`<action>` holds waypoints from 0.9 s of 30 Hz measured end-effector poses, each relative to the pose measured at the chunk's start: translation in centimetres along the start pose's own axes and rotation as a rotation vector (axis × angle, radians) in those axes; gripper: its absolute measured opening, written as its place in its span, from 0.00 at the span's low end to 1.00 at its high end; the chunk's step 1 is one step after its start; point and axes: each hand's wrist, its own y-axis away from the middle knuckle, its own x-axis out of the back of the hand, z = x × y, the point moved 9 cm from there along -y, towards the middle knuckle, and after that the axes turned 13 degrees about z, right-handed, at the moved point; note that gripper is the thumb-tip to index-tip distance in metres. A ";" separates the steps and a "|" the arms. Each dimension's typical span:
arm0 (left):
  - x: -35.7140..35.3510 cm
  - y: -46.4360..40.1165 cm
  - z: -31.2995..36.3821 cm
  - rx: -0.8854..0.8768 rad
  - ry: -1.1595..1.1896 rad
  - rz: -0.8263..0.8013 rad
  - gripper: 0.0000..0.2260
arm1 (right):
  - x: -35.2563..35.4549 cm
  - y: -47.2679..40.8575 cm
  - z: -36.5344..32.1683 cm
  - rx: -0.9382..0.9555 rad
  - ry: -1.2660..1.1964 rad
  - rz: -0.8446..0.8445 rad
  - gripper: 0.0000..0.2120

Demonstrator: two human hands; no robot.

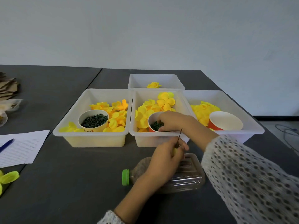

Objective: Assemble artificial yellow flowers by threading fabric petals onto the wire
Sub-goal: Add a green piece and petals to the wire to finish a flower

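Note:
My left hand (pixel 163 160) grips a thin dark wire (pixel 179 135) that sticks up past the front rim of the middle bin (pixel 134 110), with yellow fabric showing under the fingers. My right hand (pixel 171 121) reaches into a red paper cup (pixel 151 122) of small dark green pieces (pixel 155 126) in that bin, fingers curled down among them. Whether it pinches a piece is hidden. Loose yellow petals (pixel 165 101) fill the bin behind the cup.
The left bin (pixel 71 115) holds petals and a cup of green pieces (pixel 93 120). An empty red cup (pixel 225 121) stands in the right bin. The far bin (pixel 156 78) holds a finished flower (pixel 153 85). A clear bottle (pixel 186 175) lies under my left hand; paper and pen (pixel 6 145) lie at left.

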 end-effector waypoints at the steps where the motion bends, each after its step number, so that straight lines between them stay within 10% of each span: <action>1: -0.1 0.0 -0.2 -0.008 -0.038 0.000 0.06 | -0.3 -0.3 -0.2 -0.003 0.018 0.005 0.17; 8: 0.0 0.0 -1.1 0.005 -0.146 0.036 0.06 | -2.3 -1.6 -0.9 -0.011 0.013 -0.079 0.06; 27: 0.5 0.1 -0.5 -0.063 -0.358 0.146 0.12 | -1.7 -1.1 -0.5 -0.112 -0.269 0.055 0.21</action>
